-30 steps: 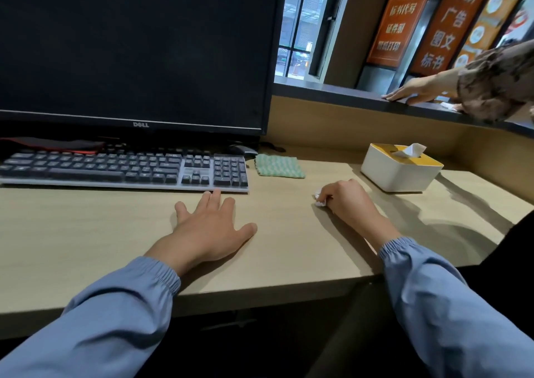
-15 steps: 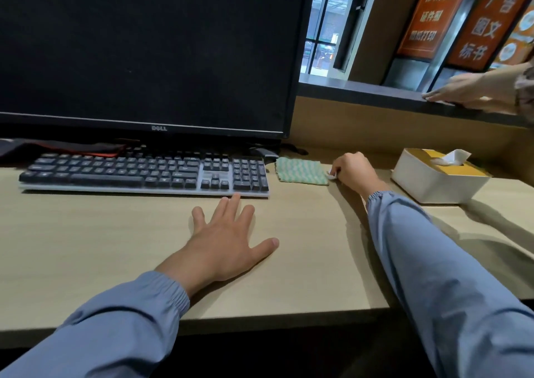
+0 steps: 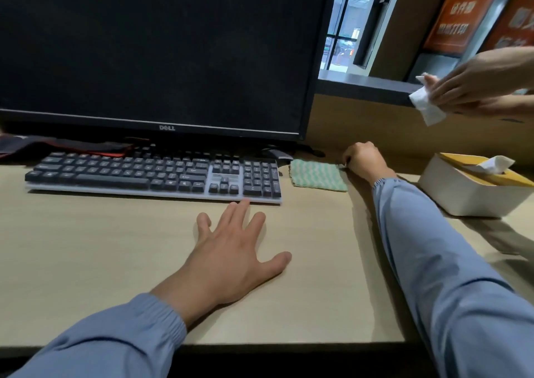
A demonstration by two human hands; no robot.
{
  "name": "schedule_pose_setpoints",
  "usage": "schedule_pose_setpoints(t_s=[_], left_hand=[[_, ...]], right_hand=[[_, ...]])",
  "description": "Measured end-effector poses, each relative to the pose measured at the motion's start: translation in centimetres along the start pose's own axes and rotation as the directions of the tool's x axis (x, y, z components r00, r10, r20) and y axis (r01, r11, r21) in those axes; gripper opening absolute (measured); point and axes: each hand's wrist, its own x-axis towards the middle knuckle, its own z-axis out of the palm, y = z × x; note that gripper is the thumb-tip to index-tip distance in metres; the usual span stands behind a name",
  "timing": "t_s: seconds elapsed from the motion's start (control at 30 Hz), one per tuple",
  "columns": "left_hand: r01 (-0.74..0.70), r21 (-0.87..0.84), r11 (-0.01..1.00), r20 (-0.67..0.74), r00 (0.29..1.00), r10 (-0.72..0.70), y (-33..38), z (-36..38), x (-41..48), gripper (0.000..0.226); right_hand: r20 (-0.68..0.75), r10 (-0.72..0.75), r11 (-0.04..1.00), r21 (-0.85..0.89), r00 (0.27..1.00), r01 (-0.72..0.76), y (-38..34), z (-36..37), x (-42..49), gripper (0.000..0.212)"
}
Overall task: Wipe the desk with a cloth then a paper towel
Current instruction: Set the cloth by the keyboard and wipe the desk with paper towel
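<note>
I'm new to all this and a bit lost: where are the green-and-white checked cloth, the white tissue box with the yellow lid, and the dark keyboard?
Green-and-white checked cloth [image 3: 318,174]: head view, middle of the fabric.
White tissue box with yellow lid [image 3: 462,197]: head view, white front wall.
Dark keyboard [image 3: 130,172]: head view, main key rows.

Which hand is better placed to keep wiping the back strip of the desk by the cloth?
Right. The right hand is fisted at the back edge beside the green cloth, a sliver of white paper showing under it. The left hand lies flat and empty near the keyboard.

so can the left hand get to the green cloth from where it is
Probably yes: the left hand lies flat and empty on the desk, with bare desk between it and the green cloth beside the keyboard.
</note>
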Motion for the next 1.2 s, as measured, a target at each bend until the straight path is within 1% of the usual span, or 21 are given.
schedule_pose_setpoints(t_s=[0.13,0.3,0.47,0.6,0.7,0.83,0.87,1.0,1.1,1.2], left_hand=[[-0.017,-0.016,1.0,-0.038,0.999,0.017,-0.1,0.3,0.0,0.08],[-0.01,-0.024,1.0,-0.033,0.999,0.01,-0.1,0.4,0.2,0.084],[-0.013,-0.009,1.0,-0.058,0.998,0.013,-0.2,0.3,0.4,0.086],[-0.022,-0.011,1.0,-0.074,0.997,0.021,-0.2,0.4,0.2,0.084],[-0.014,-0.061,0.998,-0.065,0.998,0.01,-0.2,0.0,-0.1,0.078],[-0.014,-0.198,0.98,-0.044,0.999,0.006,-0.5,-1.0,-0.5,0.064],[-0.027,-0.225,0.974,-0.049,0.999,0.016,-0.6,-1.1,-1.1,0.062],[-0.101,-0.317,0.943,-0.112,0.991,0.068,-0.6,-1.2,-3.5,0.049],[-0.168,-0.327,0.93,-0.167,0.979,0.117,0.3,-0.7,-5.3,0.038],[-0.237,-0.302,0.923,-0.218,0.96,0.175,1.8,-0.2,-6.6,0.037]], right_hand=[[0.017,-0.042,0.999,0.008,0.999,0.041,0.5,-0.1,-1.4,0.037],[0.038,-0.069,0.996,-0.055,0.997,0.071,0.4,-1.3,-5.0,0.034],[0.033,-0.09,0.993,-0.072,0.995,0.093,-0.8,-3.7,-11.5,0.025],[0.069,-0.123,0.989,-0.068,0.99,0.128,-2.6,-6.0,-18.5,0.017],[0.065,-0.174,0.982,-0.059,0.983,0.177,-3.6,-7.4,-24.5,0.015],[0.08,-0.16,0.98,-0.109,0.984,0.168,-4.6,-8.6,-31.7,0.021],[0.061,-0.17,0.979,-0.107,0.984,0.175,-4.7,-8.8,-33.5,0.02],[-0.162,-0.203,0.973,0.077,0.966,0.218,-4.1,-7.8,-37.8,0.018],[-0.235,-0.188,0.965,0.136,0.954,0.224,-4.0,-6.4,-39.1,0.025],[-0.309,-0.22,0.946,0.165,0.925,0.279,-4.0,-6.0,-40.1,0.024]])
